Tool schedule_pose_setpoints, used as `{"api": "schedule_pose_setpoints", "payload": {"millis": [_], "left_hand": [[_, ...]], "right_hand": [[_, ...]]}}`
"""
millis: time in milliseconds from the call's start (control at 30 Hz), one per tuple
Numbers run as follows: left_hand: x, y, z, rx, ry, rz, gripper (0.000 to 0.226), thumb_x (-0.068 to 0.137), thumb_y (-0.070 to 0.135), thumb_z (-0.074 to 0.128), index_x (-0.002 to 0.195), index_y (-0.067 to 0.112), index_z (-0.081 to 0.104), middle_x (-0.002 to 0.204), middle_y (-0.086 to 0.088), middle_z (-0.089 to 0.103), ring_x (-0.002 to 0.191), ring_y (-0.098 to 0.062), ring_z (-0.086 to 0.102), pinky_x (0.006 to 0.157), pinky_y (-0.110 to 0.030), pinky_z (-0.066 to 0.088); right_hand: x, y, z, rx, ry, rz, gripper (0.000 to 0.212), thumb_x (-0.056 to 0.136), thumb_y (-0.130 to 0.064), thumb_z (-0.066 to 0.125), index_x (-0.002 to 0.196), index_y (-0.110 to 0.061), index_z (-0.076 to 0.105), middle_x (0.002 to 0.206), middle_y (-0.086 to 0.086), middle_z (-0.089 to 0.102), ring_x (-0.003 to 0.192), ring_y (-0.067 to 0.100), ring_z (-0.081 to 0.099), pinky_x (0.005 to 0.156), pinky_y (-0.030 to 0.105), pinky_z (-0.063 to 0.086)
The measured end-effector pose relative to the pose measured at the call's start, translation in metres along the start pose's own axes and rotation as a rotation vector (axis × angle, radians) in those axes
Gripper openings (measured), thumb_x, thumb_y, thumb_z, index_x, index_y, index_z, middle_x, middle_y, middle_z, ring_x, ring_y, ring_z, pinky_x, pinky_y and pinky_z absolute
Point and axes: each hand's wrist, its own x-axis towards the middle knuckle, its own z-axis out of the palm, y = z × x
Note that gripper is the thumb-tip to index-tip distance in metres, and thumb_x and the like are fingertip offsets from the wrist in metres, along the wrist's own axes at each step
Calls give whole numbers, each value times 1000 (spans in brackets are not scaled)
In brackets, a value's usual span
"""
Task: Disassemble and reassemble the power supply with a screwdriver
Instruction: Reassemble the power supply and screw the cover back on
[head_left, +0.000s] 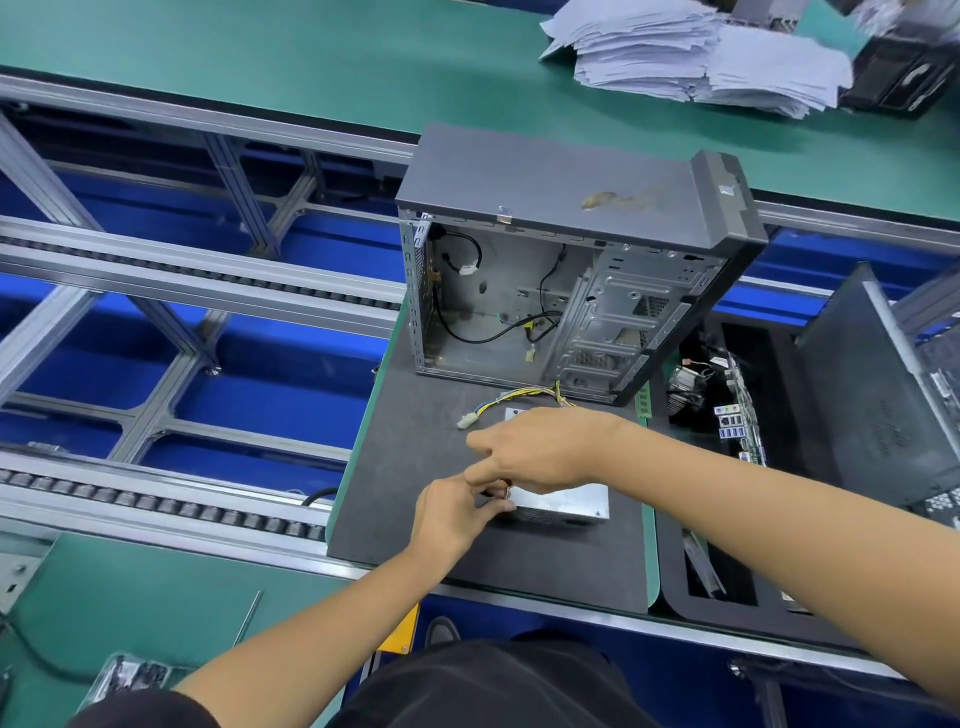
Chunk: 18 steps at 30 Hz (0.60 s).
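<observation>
Power supply (563, 501) outside open, gutted case (561, 270).

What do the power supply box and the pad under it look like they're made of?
Power supply box: bare sheet metal, probably steel; dull silver with soft glare. Pad: dark grey, matte, faintly speckled, likely rubber or foam; cannot tell which.

Both hands at power supply (558, 501) on dark mat (415, 405), left hand (452, 512) pinching, right hand (540, 452) above, open computer case (561, 270) behind
</observation>
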Motion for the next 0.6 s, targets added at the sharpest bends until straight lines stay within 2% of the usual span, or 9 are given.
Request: {"api": "schedule_pose_setpoints", "payload": {"millis": [67,167,233,333,467,533,600], "left_hand": [[-1,-2,2,-25,4,33,23,78,50,81,96,35,78,87,24,73,79,10,61,72,-13,49],[-4,-4,2,-95,18,44,21,75,44,85,93,35,77,77,35,65,80,18,60,69,-2,41],[-4,-5,1,-120,20,56,22,74,42,87,93,34,77,75,38,62,83,17,61,70,0,39],[-4,-6,-1,-149,5,79,25,75,39,87,96,35,76,79,35,66,86,14,64,75,-2,42],[-4,-8,-2,-151,4,80,29,76,42,85,103,41,72,85,33,69,88,12,65,77,-6,45],[-4,-7,-2,-146,-3,71,30,77,44,84,104,43,71,87,34,69,88,12,65,78,-9,48],[-3,-6,-3,-139,-10,60,30,77,44,84,103,43,71,86,34,69,88,11,65,79,-13,52]], "right_hand": [[1,1,3,-23,7,18,11,99,-22,47,109,-22,52,94,1,46,55,16,33,43,31,13],[-1,3,3,-84,39,33,9,98,-28,46,102,-23,52,78,-4,43,50,8,14,43,30,14],[-2,2,3,-108,27,66,9,96,-27,44,99,-23,51,72,-3,48,48,13,17,44,30,19],[-1,1,1,-84,37,110,6,94,-26,42,93,-22,47,71,-1,58,46,16,23,47,31,27],[1,1,4,-48,27,148,9,95,-30,35,89,-24,35,73,1,63,55,27,44,51,35,43],[1,2,4,-45,21,144,6,92,-29,34,91,-23,35,73,1,61,51,25,41,48,35,41],[0,6,2,2,16,118,10,87,-24,37,97,-23,36,74,-2,55,47,16,31,43,32,32]]}}
